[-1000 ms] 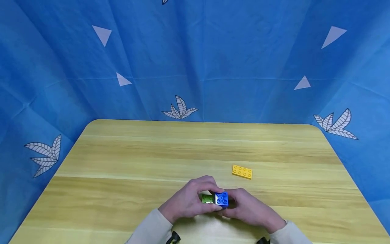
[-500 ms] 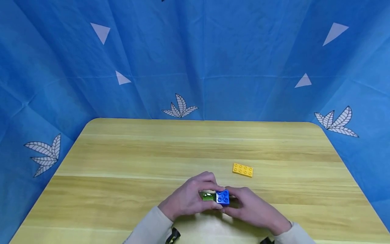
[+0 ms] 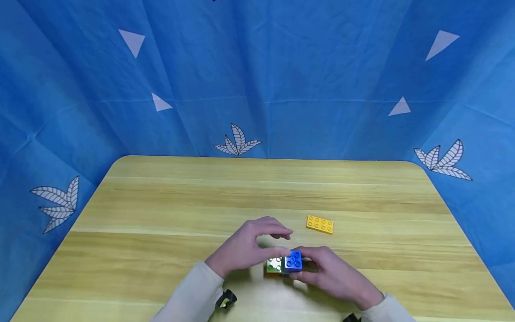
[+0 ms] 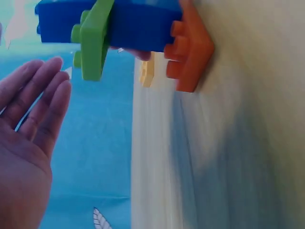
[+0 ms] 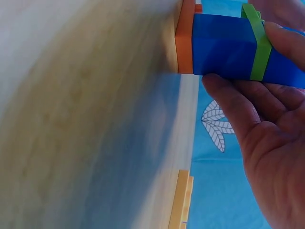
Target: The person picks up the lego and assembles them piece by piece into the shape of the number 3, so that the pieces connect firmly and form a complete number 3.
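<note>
A stack of toy building bricks stands on the table. Its orange base plate is at the bottom, then a lower blue brick, a green plate and an upper blue brick. My right hand grips the stack from the right, thumb on one side and fingers on the other. Left of the stack, my left hand is spread with its fingers off the bricks. Its thumb overlaps the top blue brick's edge in the head view; contact there cannot be told.
A flat yellow brick plate lies studs up on the wooden table, beyond my right hand. Blue cloth with printed leaves and triangles hangs behind the table and along both sides.
My left hand has let go of the stack; its fingers have lifted away and parted, uncovering the green and orange plates. The right hand keeps its grip on the stack.
</note>
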{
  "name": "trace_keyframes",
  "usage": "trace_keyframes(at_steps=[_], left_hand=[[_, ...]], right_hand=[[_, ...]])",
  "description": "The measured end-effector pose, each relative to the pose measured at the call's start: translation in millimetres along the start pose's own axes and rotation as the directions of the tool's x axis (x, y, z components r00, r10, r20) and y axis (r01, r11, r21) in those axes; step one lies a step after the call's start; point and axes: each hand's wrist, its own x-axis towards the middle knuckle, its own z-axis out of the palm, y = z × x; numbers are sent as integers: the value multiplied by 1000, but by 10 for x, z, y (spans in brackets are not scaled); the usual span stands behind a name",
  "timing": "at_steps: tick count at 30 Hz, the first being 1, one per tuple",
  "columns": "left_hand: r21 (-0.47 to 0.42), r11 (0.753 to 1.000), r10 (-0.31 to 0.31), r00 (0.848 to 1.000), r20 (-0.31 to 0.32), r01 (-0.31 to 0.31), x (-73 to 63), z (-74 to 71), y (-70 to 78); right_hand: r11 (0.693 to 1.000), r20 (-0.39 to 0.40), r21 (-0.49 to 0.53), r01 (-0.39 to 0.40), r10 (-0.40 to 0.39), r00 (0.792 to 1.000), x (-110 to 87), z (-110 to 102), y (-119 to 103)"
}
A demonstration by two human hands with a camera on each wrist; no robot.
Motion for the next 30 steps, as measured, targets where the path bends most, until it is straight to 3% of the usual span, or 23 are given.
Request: trace_keyframes(at_steps=[5,12,22,30], left_hand=[[-80,996,-47,999,-13,46,163,-3,-119],[-68,981,-176,982,74,181,394,30,-245],[-57,977,-202,978,60,205,565,42,-336],[-27,982,-186,982,43,187,661,55,-379]], right_hand=[[1000,-5,-25,-13,13,1000,0,-2,-14],[1000,-6,-13,-20,20,1000,2,2,-1],[1000,-2,1,-28,28,1000,3,1,16],[999,-5,-32,-28,27,1000,-4,-5,20]])
